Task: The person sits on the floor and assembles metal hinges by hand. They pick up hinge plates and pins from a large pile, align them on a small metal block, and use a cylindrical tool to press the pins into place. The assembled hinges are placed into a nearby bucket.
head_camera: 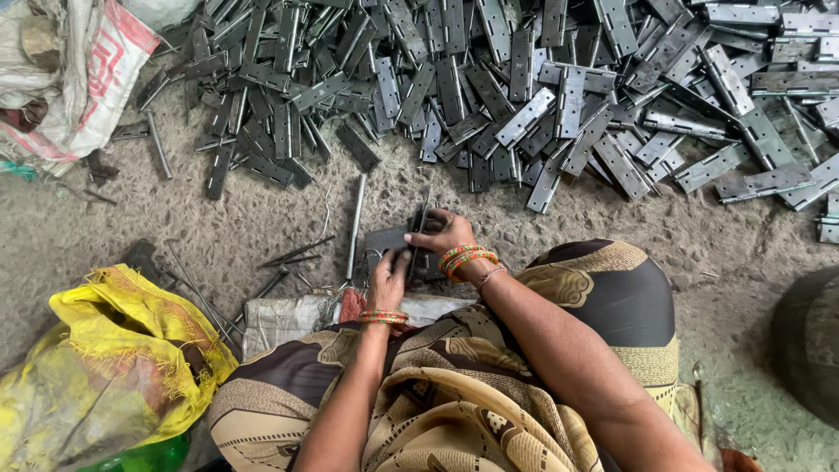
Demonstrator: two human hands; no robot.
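Hinge (391, 245), dark metal, sitting on the ground right in front of the knees, gripped from both sides. Left hand (387, 281) clamped on the near edge of that hinge, fingers curled over the leaf, thumb side up. Right hand (440, 232) closed on the far right part of it, fingers wrapped around what looks like the knuckle end, hard to tell exactly since the fingers cover it. Both wrists stacked with red and green bangles (466, 258).

Just left of the hinge, a thin steel rod (355, 225) lying almost upright in the view, close but not touching as far as can be told. More thin pins (293, 255) scattered further left on the dirt floor (262, 218).

Across the top, a huge heap of grey metal hinges (524, 79), piled loosely, well apart from the hands. Top left corner, a crumpled white sack (79, 79). Bottom left, a yellow woven bag (105, 350), with something green (149, 456) poking out under it. Lap covered in brown and cream patterned cloth (454, 393).
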